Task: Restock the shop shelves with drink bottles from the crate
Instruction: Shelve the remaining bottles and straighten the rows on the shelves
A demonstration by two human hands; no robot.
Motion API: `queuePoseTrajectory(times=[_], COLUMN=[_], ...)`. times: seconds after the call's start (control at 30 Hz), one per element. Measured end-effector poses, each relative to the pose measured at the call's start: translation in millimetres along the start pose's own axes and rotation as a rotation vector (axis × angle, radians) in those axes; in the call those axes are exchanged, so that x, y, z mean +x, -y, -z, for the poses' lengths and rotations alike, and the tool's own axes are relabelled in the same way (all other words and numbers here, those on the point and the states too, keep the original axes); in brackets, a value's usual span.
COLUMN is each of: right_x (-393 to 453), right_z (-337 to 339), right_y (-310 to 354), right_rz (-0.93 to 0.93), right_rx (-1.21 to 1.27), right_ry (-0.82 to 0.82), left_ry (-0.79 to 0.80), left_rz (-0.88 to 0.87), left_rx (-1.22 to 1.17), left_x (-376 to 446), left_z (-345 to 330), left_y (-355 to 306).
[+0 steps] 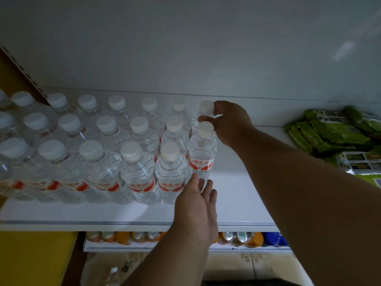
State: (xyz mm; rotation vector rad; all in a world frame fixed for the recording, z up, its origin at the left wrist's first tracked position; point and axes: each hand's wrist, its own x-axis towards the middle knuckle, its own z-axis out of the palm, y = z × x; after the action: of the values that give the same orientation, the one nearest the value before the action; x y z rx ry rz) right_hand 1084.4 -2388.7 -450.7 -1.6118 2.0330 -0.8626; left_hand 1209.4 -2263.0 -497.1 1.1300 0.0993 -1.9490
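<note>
white shelf [237, 203] with rows of white-capped water bottles [132, 162] left, green packets [329, 135] right

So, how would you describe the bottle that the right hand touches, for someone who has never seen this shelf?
Find the white shelf with rows of clear, white-capped water bottles. Go to the back row by the wall and follow it to its right end. That bottle is the only one with the right hand pinching its cap.

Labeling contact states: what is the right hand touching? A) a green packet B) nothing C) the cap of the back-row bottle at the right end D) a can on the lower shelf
C: the right hand has its fingers around the white cap of the back-row bottle, well clear of the green packets.
</note>
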Motion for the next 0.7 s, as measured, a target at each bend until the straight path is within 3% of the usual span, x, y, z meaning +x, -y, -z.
queuePoseTrajectory(times=[0.37, 0.47, 0.6, 0.7], right_x=[-4.8, -23.3, -91.7, -175.9], right_z=[0.1, 2.9, 9.3, 3.6], right_y=[-2.7, -6.1, -6.6, -0.7], right_rz=[-0.038, -0.086, -0.134, -0.178], right_rx=[-0.016, 0.033, 0.123, 0.262], right_ry=[0.02, -0.004, -0.193, -0.218], left_ry=[0.026, 0.039, 0.082, 0.012], left_rz=[-0.017, -0.096, -0.208, -0.323], left_rx=[0.054, 0.103, 0.191, 0.314], left_x=[-6.9, -12.0, -32.3, -60.9], left_z=[-0.3, 3.9, 19.5, 42.5], left_y=[2.2, 3.8, 8.7, 14.8])
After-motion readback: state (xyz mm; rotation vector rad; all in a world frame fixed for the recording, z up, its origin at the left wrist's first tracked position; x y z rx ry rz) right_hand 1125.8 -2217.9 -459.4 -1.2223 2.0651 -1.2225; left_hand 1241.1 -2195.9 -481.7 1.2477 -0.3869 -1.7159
